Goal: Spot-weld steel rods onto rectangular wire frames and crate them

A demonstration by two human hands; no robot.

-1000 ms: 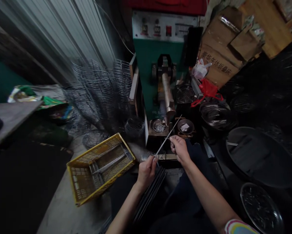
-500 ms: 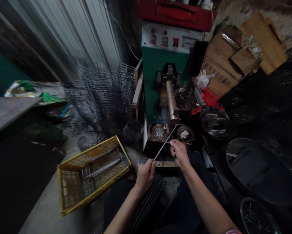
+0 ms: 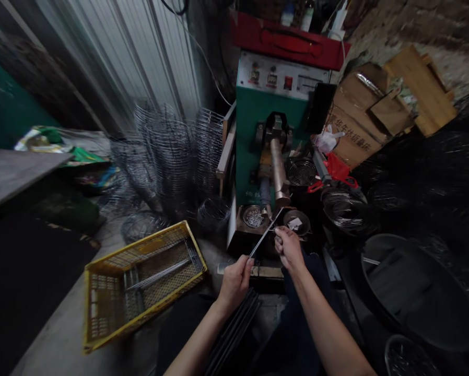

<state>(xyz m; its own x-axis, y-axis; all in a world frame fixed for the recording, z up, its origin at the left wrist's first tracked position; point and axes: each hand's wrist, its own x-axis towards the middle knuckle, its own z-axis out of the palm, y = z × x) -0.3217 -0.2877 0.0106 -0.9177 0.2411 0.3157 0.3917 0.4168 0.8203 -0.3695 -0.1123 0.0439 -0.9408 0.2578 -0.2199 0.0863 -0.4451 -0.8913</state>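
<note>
My left hand (image 3: 235, 279) is closed round the near end of a thin metal rod (image 3: 262, 242). The rod slants up and away to the right, its far tip near the lower end of the welding machine's thick copper-coloured arm (image 3: 277, 169). Close to the rod's far half, my right hand (image 3: 288, 249) is closed in a pinch; something tiny shows at its fingertips, too small to name. Just beyond the rod sits a round dish (image 3: 243, 216) of small shiny metal pieces (image 3: 254, 216). A dark bowl (image 3: 305, 223) with a pale scrap in it stands behind my right hand.
The green machine body (image 3: 246, 125) rises ahead. On the left, a yellow plastic crate (image 3: 140, 322) holds several metal rods, with stacks of wire baskets (image 3: 167, 151) behind it. To the right are wire coils (image 3: 344, 209), a cardboard box (image 3: 355, 125) and a large black tub (image 3: 414, 292).
The view has tilted up slightly, so the machine appears lower. The rod's far tip has moved left and nearer to me, to just below the copper-coloured arm's end. Both hands keep their grips.
</note>
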